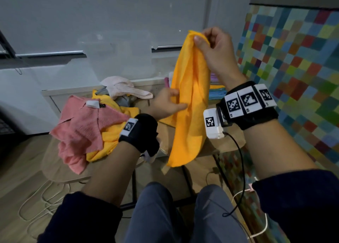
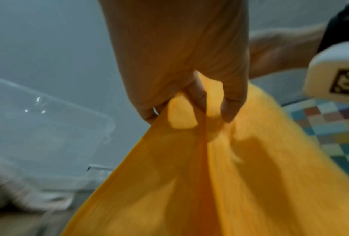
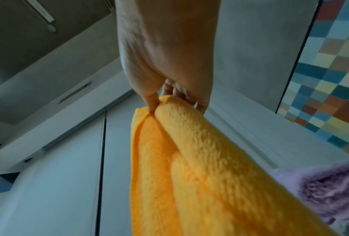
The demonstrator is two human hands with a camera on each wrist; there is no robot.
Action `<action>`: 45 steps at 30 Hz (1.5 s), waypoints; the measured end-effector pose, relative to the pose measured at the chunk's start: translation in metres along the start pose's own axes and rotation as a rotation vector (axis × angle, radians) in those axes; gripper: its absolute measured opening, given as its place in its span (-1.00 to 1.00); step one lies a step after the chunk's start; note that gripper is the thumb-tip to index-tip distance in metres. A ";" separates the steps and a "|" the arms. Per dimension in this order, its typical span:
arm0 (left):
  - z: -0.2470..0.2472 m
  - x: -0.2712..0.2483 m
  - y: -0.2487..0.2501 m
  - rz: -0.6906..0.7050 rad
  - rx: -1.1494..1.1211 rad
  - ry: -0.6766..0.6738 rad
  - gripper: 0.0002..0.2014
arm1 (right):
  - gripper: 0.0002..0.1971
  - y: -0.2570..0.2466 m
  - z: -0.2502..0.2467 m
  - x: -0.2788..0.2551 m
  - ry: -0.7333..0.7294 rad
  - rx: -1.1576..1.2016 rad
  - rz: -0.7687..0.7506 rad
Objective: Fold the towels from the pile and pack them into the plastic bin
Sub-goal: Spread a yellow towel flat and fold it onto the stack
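- My knees (image 1: 156, 211) sit lowest in the head view, with cables (image 1: 238, 169) trailing on the floor beside them.
- My left hand (image 1: 165, 103) pinches the orange towel (image 1: 190, 99) partway down its left edge, thumb and fingers curled onto the cloth (the wrist view shows the fabric bunched between them).
- My right hand (image 1: 216, 48) is raised higher and pinches the towel's top corner, so the towel hangs lengthwise in the air above the table (image 1: 211, 149).
- The pile (image 1: 95, 125) lies on the table to my left: a pink towel (image 1: 82, 130) on top of yellow ones, and a pale towel (image 1: 124, 88) behind.
- Folded towels (image 1: 217, 91) are stacked behind the hanging one, mostly hidden.
- The clear bin (image 1: 117, 59) stands farthest back, near the wall, its contents not discernible.
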State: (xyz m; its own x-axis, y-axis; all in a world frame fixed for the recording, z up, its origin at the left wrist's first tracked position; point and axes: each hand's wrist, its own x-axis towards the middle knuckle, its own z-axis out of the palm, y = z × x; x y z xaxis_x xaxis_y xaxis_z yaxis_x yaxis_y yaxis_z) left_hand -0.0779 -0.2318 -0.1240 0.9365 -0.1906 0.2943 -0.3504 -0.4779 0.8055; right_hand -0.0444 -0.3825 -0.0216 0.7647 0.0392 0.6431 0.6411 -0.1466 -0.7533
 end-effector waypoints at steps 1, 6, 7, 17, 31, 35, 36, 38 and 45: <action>0.005 -0.006 -0.010 -0.028 0.042 -0.033 -0.71 | -0.83 -0.001 -0.004 0.001 0.050 -0.008 -0.014; 0.001 -0.036 -0.056 -0.154 -0.025 -0.037 -0.64 | -0.84 0.000 -0.038 0.000 0.261 -0.053 -0.073; -0.004 -0.039 -0.055 -0.137 -0.054 0.008 -0.61 | -0.84 0.001 -0.045 -0.002 0.293 -0.077 -0.084; -0.092 -0.021 -0.035 -0.006 0.392 0.236 -0.62 | -0.87 0.067 -0.088 -0.046 0.256 -0.533 0.221; -0.045 0.023 -0.099 -0.123 0.791 0.082 -0.76 | -0.72 0.184 -0.088 -0.100 0.172 -0.744 0.726; -0.033 -0.003 -0.109 -0.392 0.658 0.093 -0.75 | -0.73 0.184 -0.094 -0.125 0.206 -0.845 0.861; -0.029 -0.012 -0.112 -0.478 0.650 0.098 -0.74 | -0.71 0.183 -0.094 -0.134 0.214 -0.862 0.902; -0.021 -0.028 -0.116 -0.583 0.633 0.123 -0.70 | -0.64 0.182 -0.092 -0.153 0.220 -0.891 0.937; -0.016 -0.053 -0.115 -0.692 0.501 0.243 -0.71 | -0.77 0.168 -0.083 -0.171 0.260 -0.822 0.777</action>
State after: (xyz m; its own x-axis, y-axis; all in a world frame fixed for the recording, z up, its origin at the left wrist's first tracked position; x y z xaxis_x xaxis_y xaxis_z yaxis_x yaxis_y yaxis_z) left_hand -0.0866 -0.1530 -0.2242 0.8973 0.4405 -0.0281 0.3844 -0.7485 0.5403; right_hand -0.0729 -0.4958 -0.2472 0.8362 -0.5335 0.1271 -0.3037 -0.6434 -0.7028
